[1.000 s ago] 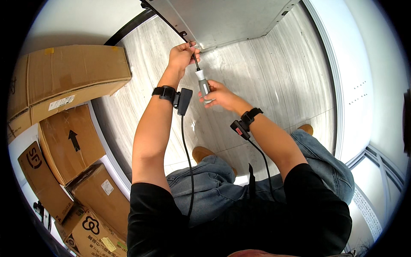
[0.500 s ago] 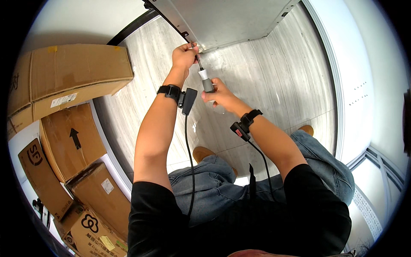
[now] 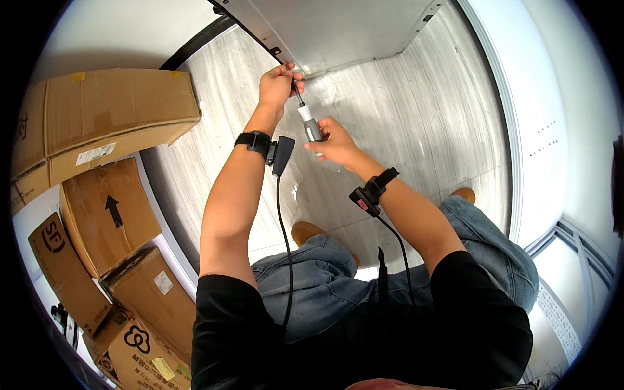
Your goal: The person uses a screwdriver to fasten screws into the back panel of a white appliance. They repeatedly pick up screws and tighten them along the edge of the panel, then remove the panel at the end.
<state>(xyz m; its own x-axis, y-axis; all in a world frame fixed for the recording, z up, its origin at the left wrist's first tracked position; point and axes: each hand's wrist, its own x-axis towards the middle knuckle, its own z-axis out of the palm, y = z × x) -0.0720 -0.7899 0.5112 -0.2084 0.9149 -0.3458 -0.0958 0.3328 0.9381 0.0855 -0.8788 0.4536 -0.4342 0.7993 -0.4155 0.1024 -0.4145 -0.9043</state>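
Note:
My right hand [image 3: 335,142] is closed round the handle of a screwdriver [image 3: 311,127] with a grey grip and a white collar. Its thin metal shaft points up and slightly left, to the lower corner of a large grey metal panel [image 3: 338,32]. Close to that corner, my left hand [image 3: 278,88] has its fingers gathered about the shaft. The screwdriver's tip is hidden at the fingers and the panel's edge. A small black fitting [image 3: 276,51] sits on the panel's edge just above my left hand.
Cardboard boxes [image 3: 117,97] are stacked along the left side. Pale wood-look flooring [image 3: 403,123] lies below the panel, with a white wall [image 3: 520,104] on the right. A black cable [image 3: 289,253] hangs from the device on my left wrist, another from my right.
The view has shifted slightly, and the panel sits a little farther left. Both hands keep their hold on the screwdriver; my right fingers have shifted slightly on its handle.

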